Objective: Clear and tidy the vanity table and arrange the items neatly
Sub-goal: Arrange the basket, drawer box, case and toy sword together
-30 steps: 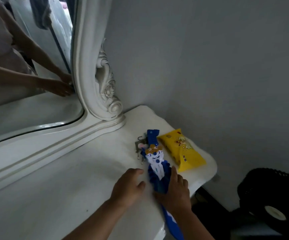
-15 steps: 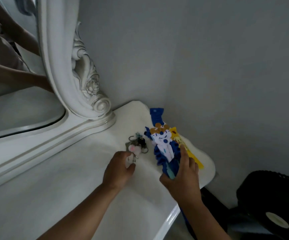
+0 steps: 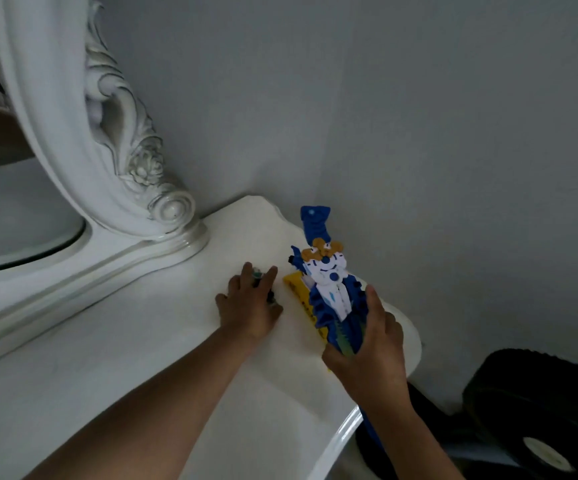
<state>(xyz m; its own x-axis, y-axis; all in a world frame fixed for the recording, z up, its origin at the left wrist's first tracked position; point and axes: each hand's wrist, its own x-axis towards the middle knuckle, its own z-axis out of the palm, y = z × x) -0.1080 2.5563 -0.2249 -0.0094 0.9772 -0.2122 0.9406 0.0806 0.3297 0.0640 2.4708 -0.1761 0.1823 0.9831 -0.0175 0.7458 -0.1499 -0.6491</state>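
My right hand [image 3: 367, 344] grips a long blue and white toy sword [image 3: 329, 289] by its middle, holding it tilted above the right end of the white vanity table [image 3: 124, 358]. Under the toy lies a yellow packet [image 3: 298, 292], mostly hidden. My left hand [image 3: 249, 303] lies over a bunch of keys with a charm [image 3: 269, 296], its fingers curled round them; only a small dark part of the keys shows.
An ornate white mirror frame [image 3: 114, 157] stands at the back left of the table. A grey wall runs close behind. A black fan [image 3: 536, 417] sits on the floor past the table's right edge.
The right hand lifted the toy sword off the table and raised it over the yellow packet. The left hand reached forward and covered the keys.
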